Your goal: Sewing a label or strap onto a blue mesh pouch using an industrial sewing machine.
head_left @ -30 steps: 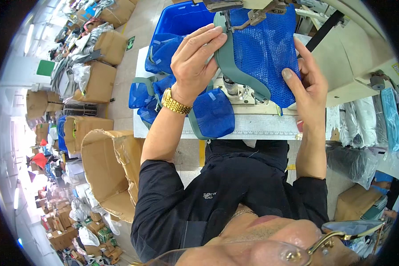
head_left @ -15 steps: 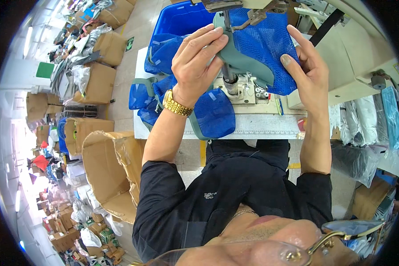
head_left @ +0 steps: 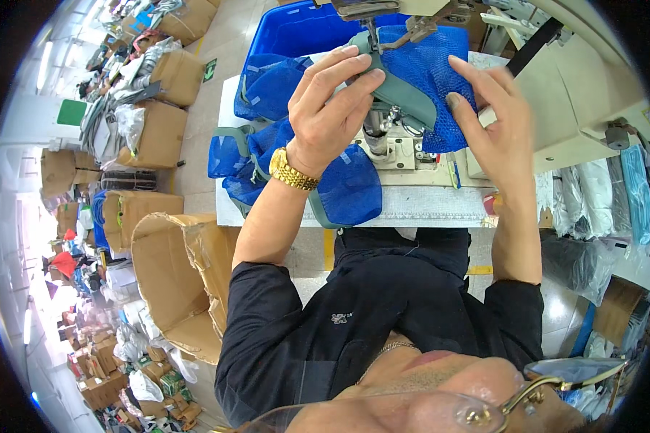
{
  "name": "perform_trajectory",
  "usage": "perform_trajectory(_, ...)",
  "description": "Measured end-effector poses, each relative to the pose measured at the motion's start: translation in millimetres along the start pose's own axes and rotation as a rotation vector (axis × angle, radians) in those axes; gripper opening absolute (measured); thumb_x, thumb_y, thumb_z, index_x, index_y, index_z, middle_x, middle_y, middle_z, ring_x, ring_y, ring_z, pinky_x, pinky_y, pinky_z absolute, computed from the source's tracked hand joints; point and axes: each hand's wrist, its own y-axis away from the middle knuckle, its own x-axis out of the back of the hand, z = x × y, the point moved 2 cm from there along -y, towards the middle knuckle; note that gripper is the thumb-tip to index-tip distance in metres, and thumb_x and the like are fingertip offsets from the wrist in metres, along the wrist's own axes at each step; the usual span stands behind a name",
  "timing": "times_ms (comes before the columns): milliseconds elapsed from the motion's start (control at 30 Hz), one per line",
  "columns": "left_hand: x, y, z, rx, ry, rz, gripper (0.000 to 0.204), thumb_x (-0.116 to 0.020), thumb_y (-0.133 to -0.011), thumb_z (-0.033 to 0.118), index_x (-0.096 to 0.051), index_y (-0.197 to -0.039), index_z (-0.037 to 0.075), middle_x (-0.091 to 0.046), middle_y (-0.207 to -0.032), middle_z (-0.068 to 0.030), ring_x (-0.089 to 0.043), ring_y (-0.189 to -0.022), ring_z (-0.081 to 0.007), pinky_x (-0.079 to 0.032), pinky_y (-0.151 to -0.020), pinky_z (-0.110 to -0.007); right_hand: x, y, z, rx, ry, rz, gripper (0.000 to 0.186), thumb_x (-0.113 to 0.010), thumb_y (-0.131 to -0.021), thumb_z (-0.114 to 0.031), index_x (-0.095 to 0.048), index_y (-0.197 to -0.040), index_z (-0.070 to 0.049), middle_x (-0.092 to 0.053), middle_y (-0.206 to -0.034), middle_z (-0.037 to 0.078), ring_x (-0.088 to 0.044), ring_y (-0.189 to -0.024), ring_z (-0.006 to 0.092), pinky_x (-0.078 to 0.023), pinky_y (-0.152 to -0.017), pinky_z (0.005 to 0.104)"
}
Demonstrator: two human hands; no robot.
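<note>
My left hand, with a gold watch on its wrist, presses its fingers on the grey-green trim of a blue mesh piece. The trim lies below the needle bar of a sewing machine, over its upright post. At the mesh's right side is my right hand, slightly blurred. Its thumb lies over the mesh and its index finger reaches above the thumb; the other fingers are partly hidden. Blue mesh pieces with the same trim, one of them here, lie left of the post.
Behind the pile stands a blue plastic bin. An open cardboard box is beside the table's left end. Plastic-wrapped goods hang on the right. A small pen-like tool lies on the white table.
The trim and mesh have shifted under the needle, the lower end moving left and up. My left hand has moved slightly right and down, while my right fingertips have come left.
</note>
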Motion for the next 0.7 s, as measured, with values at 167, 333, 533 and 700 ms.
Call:
perform_trajectory(167, -1, -2, -2, 0.005, -0.008, -0.011, 0.030, -0.074, -0.067, -0.004, -0.075, -0.096, 0.006, -0.069, -0.105, -0.0092, -0.066, -0.105, -0.0287, -0.057, -0.087, -0.037, 6, -13, -23, 0.159, 0.205, -0.132, 0.026, -0.059, -0.094, -0.023, -0.069, -0.110, -0.005, -0.067, -0.096, 0.016, -0.065, -0.088, 0.0315, -0.051, -0.077, 0.0383)
perform_trajectory(333, -3, 1, 0, 0.054, 0.012, -0.002, 0.032, -0.073, -0.068, -0.004, -0.075, -0.097, 0.006, -0.068, -0.107, -0.0099, -0.066, -0.104, -0.0284, -0.056, -0.084, -0.036, -6, -17, -6, 0.018, -0.110, -0.298, 0.037, -0.056, -0.098, -0.034, -0.069, -0.103, 0.001, -0.070, -0.089, 0.018, -0.068, -0.079, 0.0335, -0.052, -0.070, 0.0359)
perform_trajectory(533, 2, -1, 30, 0.306, -0.115, 0.006, 0.035, -0.072, -0.073, -0.005, -0.074, -0.106, 0.007, -0.060, -0.090, -0.0089, -0.058, -0.072, -0.0226, -0.049, -0.063, -0.032, -4, -25, -10, -0.051, -0.194, -0.419, 0.029, -0.065, -0.093, -0.026, -0.070, -0.102, 0.001, -0.066, -0.075, 0.009, -0.061, -0.068, 0.0127, -0.048, -0.064, 0.0265)
perform_trajectory(700, -5, 5, 52, 0.781, 0.293, 0.012, 0.025, -0.060, -0.092, -0.001, -0.062, -0.117, 0.002, -0.060, -0.074, -0.0047, -0.056, -0.067, -0.0092, -0.045, -0.062, -0.024, -9, -32, 4, -0.159, -0.385, -0.490, 0.022, -0.067, -0.092, -0.019, -0.070, -0.100, 0.002, -0.062, -0.074, 0.000, -0.052, -0.068, 0.0040, -0.044, -0.061, 0.0222)
